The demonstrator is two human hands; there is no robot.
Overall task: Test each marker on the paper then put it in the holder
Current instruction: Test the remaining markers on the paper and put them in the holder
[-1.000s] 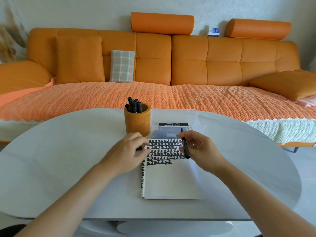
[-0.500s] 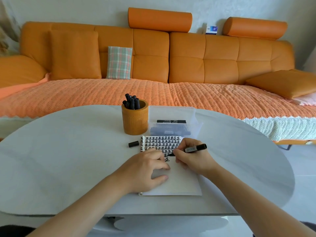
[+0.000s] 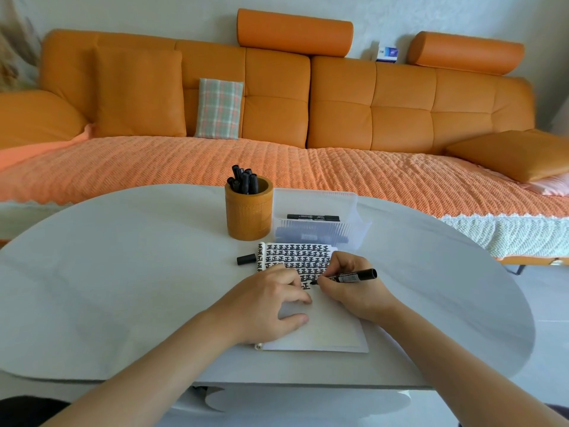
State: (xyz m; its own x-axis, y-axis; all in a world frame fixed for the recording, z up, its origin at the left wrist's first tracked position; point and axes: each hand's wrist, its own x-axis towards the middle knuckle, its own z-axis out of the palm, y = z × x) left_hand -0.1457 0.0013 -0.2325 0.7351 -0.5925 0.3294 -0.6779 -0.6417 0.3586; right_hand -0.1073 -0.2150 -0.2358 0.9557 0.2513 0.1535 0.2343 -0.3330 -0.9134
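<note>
Head cam: my right hand (image 3: 351, 292) pinching uncapped black marker (image 3: 349, 276), tip on white paper pad (image 3: 329, 334); left hand (image 3: 264, 303) flat, pinning pad. Loose black cap (image 3: 246, 259) beside pad. Several markers (image 3: 244, 182) already in round orange holder (image 3: 248, 215); more waiting in clear plastic box (image 3: 354, 224).

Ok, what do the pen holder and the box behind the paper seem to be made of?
The holder looks like wood or bamboo, matte orange-brown, with a fine grain-like texture and a dotted band near the rim; wrapped leather is also possible. The box looks like frosted translucent plastic: the markers inside show blurred through its front wall.
</note>
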